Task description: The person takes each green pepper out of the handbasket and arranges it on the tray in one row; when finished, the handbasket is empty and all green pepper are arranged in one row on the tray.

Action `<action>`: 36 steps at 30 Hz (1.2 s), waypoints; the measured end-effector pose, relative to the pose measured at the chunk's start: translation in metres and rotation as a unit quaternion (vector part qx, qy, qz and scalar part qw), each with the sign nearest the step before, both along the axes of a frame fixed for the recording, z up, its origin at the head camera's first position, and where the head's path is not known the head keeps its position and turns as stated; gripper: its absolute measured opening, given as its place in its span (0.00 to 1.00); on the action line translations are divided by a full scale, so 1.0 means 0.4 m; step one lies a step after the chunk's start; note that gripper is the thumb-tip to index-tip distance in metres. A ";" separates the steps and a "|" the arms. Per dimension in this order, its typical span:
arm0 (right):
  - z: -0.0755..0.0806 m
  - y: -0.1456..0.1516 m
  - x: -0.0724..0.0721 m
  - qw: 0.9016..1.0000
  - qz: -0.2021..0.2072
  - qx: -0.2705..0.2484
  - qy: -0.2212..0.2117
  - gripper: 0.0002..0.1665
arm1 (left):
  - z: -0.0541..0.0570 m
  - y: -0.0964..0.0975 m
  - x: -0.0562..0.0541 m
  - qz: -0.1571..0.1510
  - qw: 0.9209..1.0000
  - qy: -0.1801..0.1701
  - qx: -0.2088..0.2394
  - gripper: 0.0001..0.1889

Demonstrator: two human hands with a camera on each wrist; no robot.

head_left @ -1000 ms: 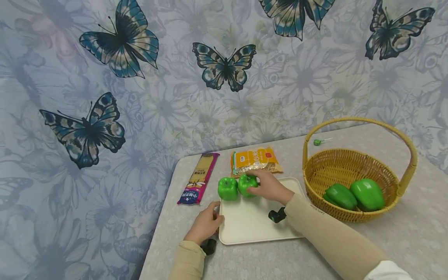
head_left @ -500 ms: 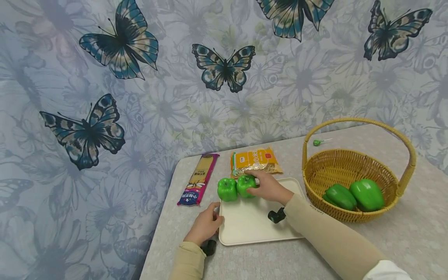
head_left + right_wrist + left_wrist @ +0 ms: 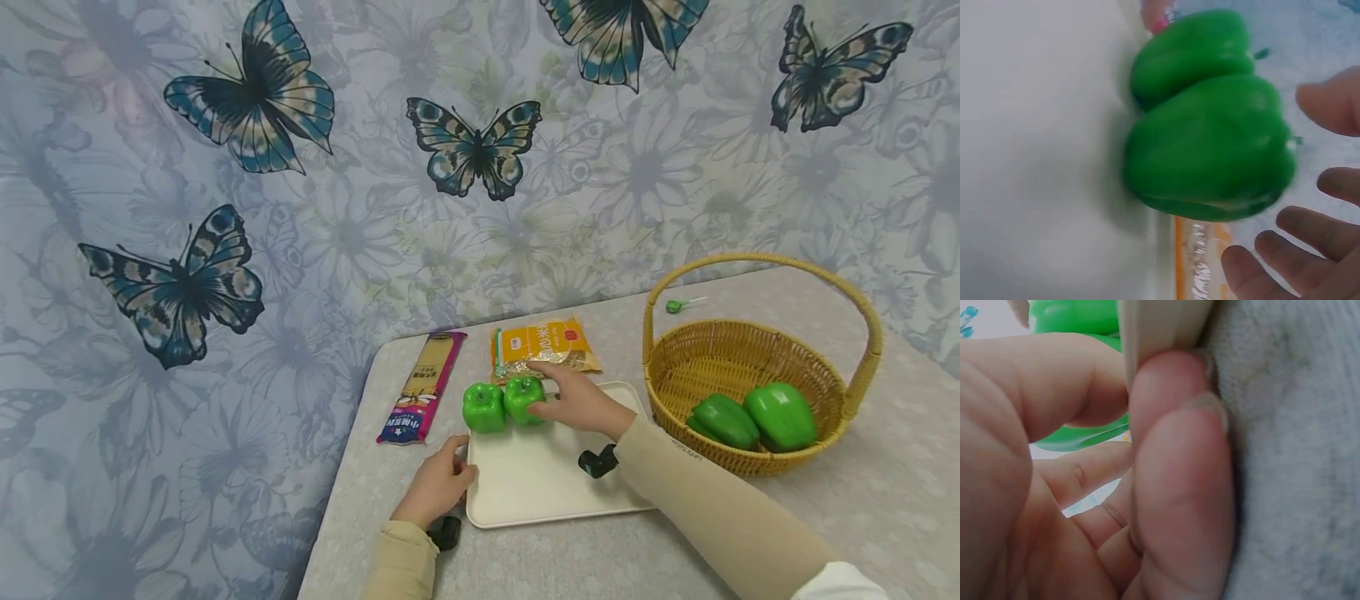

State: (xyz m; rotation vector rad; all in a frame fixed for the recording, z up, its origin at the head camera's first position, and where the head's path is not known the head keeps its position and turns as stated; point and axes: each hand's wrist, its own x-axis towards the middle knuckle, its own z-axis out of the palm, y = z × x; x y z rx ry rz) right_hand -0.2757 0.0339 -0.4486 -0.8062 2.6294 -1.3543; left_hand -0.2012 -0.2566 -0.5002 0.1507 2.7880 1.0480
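Note:
A cream rectangular tray (image 3: 555, 483) lies on the table. My left hand (image 3: 435, 483) grips its left edge; in the left wrist view the thumb lies against the rim (image 3: 1160, 325) and the fingertips tuck beneath it. Two green bell peppers stand upright side by side at the tray's back left, a left one (image 3: 483, 408) and a right one (image 3: 523, 402). Beside the right pepper is my right hand (image 3: 581, 404), thumb and fingers spread. The right wrist view has a gap between those fingers and the nearer pepper (image 3: 1210, 150).
A wicker basket (image 3: 720, 350) with a tall handle holds two more green peppers (image 3: 780, 417) at the right. Behind the tray lies an orange food packet (image 3: 543, 342); left of it is a pink-edged packet (image 3: 423, 387). A green lollipop (image 3: 675, 307) lies near the wall.
My right hand has loosened from the right pepper and drawn slightly to the right, baring more of its top. The left hand stays at the tray edge. The head view shifts slightly.

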 end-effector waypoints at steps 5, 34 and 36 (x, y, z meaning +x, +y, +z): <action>0.046 0.070 0.020 1.000 0.004 0.004 0.007 0.39 | -0.003 -0.001 0.001 0.004 1.000 -0.002 -0.006 0.30; 0.010 0.546 0.020 0.995 -0.087 0.039 -0.006 0.25 | -0.006 0.003 0.006 0.002 1.000 0.000 -0.007 0.30; 0.011 0.550 0.026 0.995 -0.089 0.051 0.000 0.24 | -0.005 0.008 0.005 0.000 1.000 -0.002 -0.004 0.30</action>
